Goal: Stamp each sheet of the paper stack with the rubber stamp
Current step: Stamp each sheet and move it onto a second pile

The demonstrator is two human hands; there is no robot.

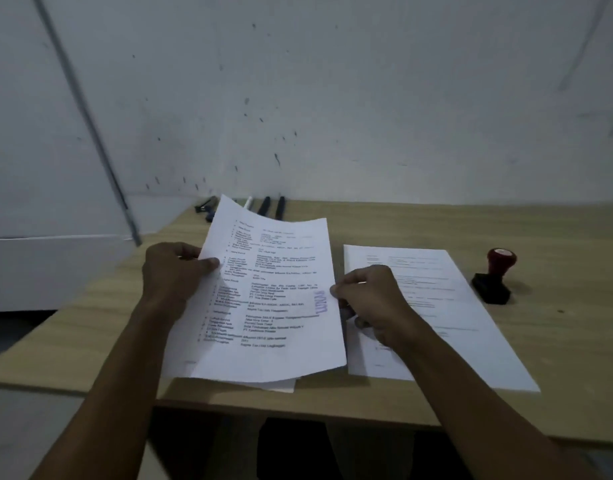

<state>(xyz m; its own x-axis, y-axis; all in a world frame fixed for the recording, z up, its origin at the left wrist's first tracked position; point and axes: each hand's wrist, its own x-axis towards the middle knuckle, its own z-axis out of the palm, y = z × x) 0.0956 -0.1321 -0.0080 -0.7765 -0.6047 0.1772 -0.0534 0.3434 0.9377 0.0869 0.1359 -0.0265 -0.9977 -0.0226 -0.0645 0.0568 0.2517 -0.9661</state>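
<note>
A printed sheet (267, 306) with a purple stamp mark near its right edge is held slightly raised over the wooden table (558, 358). My left hand (173, 271) pinches its left edge, thumb on top. My right hand (371, 303) pinches its right edge beside the mark. Under it, corners of more sheets (281, 384) stick out at the table's front. A second paper stack (447, 323) lies flat to the right, partly under my right hand. The rubber stamp (495, 280), red knob on a black base, lies tilted on the table right of that stack.
Several dark pens and a white one (263, 205) lie at the table's back edge near the wall. A thin grey rod (90, 123) leans along the wall on the left. The table's front edge runs just below the papers.
</note>
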